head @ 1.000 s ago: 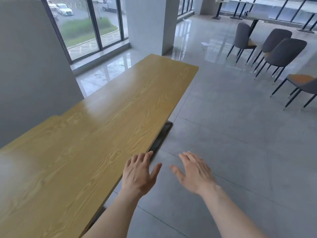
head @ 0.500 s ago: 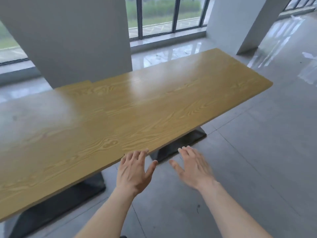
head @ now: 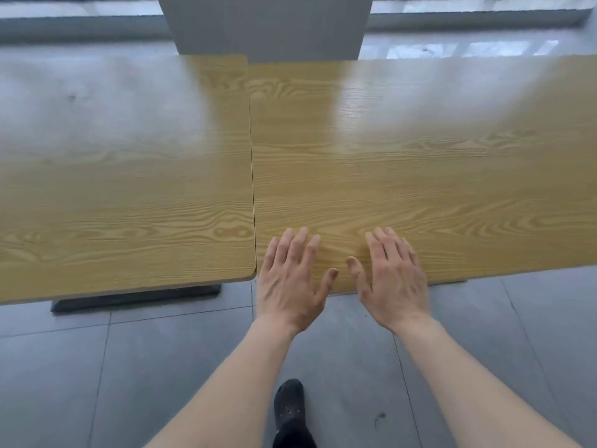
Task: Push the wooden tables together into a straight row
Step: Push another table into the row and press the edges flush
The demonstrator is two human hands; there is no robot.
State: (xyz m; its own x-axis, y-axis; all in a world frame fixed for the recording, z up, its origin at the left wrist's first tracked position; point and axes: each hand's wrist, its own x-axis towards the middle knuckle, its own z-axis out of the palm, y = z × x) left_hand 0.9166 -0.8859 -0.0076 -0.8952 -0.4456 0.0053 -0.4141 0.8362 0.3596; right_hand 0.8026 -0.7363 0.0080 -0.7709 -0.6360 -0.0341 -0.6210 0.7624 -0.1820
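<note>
The floor below the hands was laid in large grey tiles with thin dark grout lines, and a small dark mark sat on one tile under the right forearm. Far ahead of the hands, past the wood surfaces, a broad grey pillar rose out of frame. To either side of it ran a low grey window ledge, and the glossy floor strip ahead and to the right reflected pale daylight in bright patches.
</note>
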